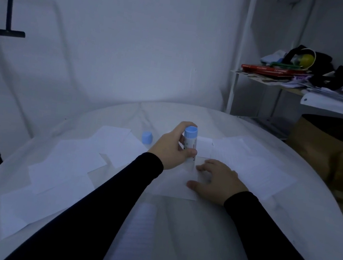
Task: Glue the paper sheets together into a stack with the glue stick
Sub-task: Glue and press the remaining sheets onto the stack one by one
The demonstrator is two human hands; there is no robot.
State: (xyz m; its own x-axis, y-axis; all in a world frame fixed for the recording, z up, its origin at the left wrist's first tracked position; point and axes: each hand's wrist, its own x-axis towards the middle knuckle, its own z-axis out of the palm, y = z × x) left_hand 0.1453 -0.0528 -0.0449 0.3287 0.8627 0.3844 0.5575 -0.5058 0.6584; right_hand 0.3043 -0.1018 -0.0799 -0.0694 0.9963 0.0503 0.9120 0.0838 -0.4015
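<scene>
Head view, dim light: left hand (173, 147) is wrapped around the glue stick (190, 142), held upright with its blue twist base up and its working end down on the centre sheet (176, 185). Right hand (217, 182) lies flat, fingers spread, pressing that sheet to the tabletop (195, 233) just beside the stick at its 5 o'clock. Loose blue cap (147, 137) stands at 9 o'clock of the stick. Unglued sheets (67, 165) lie overlapped at 8 o'clock; more paper (256, 167) sits at 3 o'clock. Glue coverage appears partial, though the gloom hides any sheen.

Risks: the sheet may wrinkle or drag if the pressing hand lifts mid-stroke; glue may smear onto the fingers close to the tip; the uncapped stick may dry.
</scene>
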